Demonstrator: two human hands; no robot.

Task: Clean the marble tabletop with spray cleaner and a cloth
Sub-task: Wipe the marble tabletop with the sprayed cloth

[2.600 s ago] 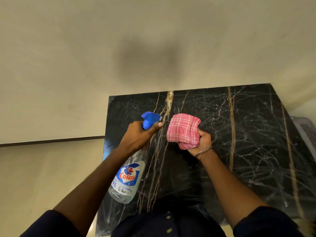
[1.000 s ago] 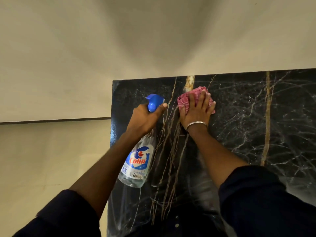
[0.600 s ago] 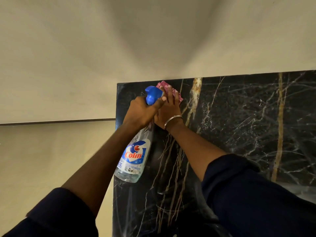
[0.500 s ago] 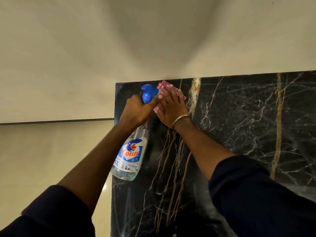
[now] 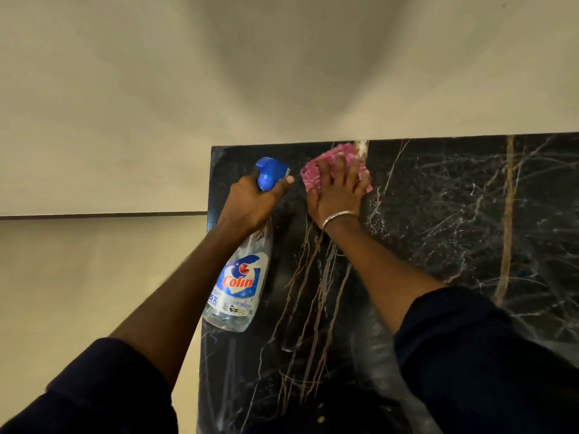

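Curled around the neck of the spray bottle (image 5: 238, 286), the left hand (image 5: 250, 205) grips it just below the blue trigger head, thumb lying along the side; the right hand (image 5: 336, 195) lies flat with fingers spread and straight, pressing the cloth (image 5: 313, 177) down on the stone. Black with white and gold veins, the marble tabletop (image 5: 454, 214) fills the right and lower part of the view, its far edge against a pale wall (image 5: 125, 89). Held above the table's left edge, the clear bottle has its long axis running away from the person: base nearest the body and slightly left, blue head at the far end, its nozzle tip turned toward the cloth. The pink checked cloth is bunched under the right palm, close to the far edge near the left corner, just beside the bottle's head but apart from it. A thin metal bangle (image 5: 340, 216) circles the right wrist
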